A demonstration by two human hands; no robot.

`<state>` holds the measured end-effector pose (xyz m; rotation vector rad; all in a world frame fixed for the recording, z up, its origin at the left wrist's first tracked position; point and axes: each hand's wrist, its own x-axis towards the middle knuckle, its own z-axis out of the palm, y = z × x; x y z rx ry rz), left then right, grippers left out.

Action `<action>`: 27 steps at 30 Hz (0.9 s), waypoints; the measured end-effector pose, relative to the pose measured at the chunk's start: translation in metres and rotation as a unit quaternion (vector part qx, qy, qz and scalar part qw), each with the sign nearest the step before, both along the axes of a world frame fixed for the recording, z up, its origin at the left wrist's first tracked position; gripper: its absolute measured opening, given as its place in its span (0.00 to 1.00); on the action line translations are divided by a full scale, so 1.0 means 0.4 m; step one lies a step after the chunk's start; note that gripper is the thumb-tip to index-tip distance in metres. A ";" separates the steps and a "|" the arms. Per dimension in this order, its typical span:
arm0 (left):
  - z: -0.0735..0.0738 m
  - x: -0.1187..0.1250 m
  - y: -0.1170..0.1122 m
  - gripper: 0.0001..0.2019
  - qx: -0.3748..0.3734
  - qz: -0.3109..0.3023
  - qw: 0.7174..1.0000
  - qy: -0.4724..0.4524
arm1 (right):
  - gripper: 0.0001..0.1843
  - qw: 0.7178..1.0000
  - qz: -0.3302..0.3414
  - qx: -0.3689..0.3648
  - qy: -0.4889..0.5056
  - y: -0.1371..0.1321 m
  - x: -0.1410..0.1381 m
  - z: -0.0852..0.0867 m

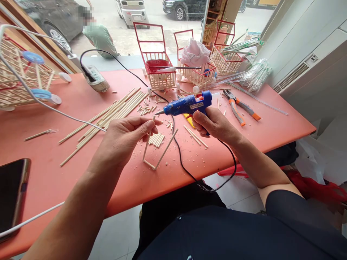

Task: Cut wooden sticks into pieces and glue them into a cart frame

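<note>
My left hand (130, 133) pinches one end of a U-shaped frame of thin wooden sticks (165, 151), made of two long sides and a short crosspiece. The frame hangs down over the table. My right hand (213, 124) grips a blue hot glue gun (187, 104), its nozzle pointing left, close to the stick end at my left fingertips. Whether the nozzle touches the stick I cannot tell. Below the frame lies a row of short cut sticks (156, 140). Several more short pieces (148, 109) are scattered behind it. A pair of longer sticks (195, 136) rests beneath my right hand.
Long wooden sticks (108, 117) lie left of centre. Pliers (235, 106) with orange-grey handles rest at right. Small stick-built carts (159, 70) stand at the back, another cart (21, 76) at left. A power strip (94, 79), a phone (13, 191) and a black cord (180, 159) are around.
</note>
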<state>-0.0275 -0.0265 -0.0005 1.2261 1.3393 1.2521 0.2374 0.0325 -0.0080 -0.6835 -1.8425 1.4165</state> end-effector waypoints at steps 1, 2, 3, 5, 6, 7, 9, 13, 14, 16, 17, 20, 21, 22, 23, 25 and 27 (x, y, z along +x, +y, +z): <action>0.000 0.000 0.000 0.08 0.000 -0.001 1.000 0.000 | 0.36 1.000 -0.001 -0.001 0.000 0.000 0.000 0.000; 0.000 0.000 -0.001 0.08 0.001 -0.002 1.000 0.001 | 0.36 1.000 -0.002 -0.001 -0.001 -0.001 -0.001 0.000; 0.000 0.000 -0.001 0.08 0.002 -0.003 1.000 0.002 | 0.36 1.000 -0.001 -0.001 -0.003 -0.001 -0.001 0.001; -0.001 -0.001 -0.002 0.08 0.002 -0.005 1.000 0.005 | 0.36 1.000 0.000 -0.001 -0.005 -0.001 -0.002 0.002; -0.002 -0.001 -0.002 0.08 0.002 -0.006 1.000 0.006 | 0.36 1.000 0.000 -0.001 -0.005 0.000 -0.002 0.003; -0.002 -0.001 -0.002 0.08 0.002 -0.007 1.000 0.007 | 0.36 1.000 0.001 0.000 -0.006 0.000 -0.003 0.004; -0.002 -0.002 -0.002 0.09 0.004 -0.012 1.000 0.010 | 0.37 1.000 -0.001 0.002 -0.010 0.001 -0.002 0.006; 0.002 -0.001 -0.003 0.11 0.006 -0.021 1.000 0.020 | 0.37 1.000 -0.003 0.006 -0.013 0.003 -0.001 0.007; 0.004 -0.001 -0.003 0.11 0.005 -0.020 1.000 0.019 | 0.37 1.000 -0.006 0.007 -0.011 0.002 -0.001 0.007; 0.006 0.000 -0.004 0.11 0.002 -0.018 1.000 0.014 | 0.37 1.000 -0.013 0.008 -0.008 0.002 0.000 0.006; 0.007 0.001 -0.004 0.11 0.001 -0.016 1.000 0.010 | 0.37 1.000 -0.016 0.009 -0.007 0.002 0.001 0.005; 0.007 0.002 -0.005 0.10 0.000 -0.010 1.000 0.001 | 0.37 1.000 -0.016 0.012 -0.014 0.004 0.003 0.004; 0.007 0.002 -0.004 0.10 -0.001 -0.008 1.000 -0.002 | 0.37 1.000 -0.018 0.015 -0.016 0.005 0.003 0.003; 0.007 0.002 -0.004 0.10 0.000 -0.006 1.000 -0.005 | 0.37 0.999 -0.019 0.019 -0.019 0.005 0.004 0.003; 0.007 0.002 -0.004 0.10 0.000 -0.005 1.000 -0.007 | 0.37 0.999 -0.022 0.024 -0.022 0.006 0.005 0.003; 0.007 0.002 -0.003 0.10 0.001 -0.002 1.000 -0.007 | 0.38 0.999 -0.026 0.034 -0.028 0.006 0.006 0.003; 0.006 0.001 -0.003 0.12 0.001 -0.002 1.000 -0.002 | 0.38 0.998 -0.031 0.041 -0.033 0.005 0.006 0.004</action>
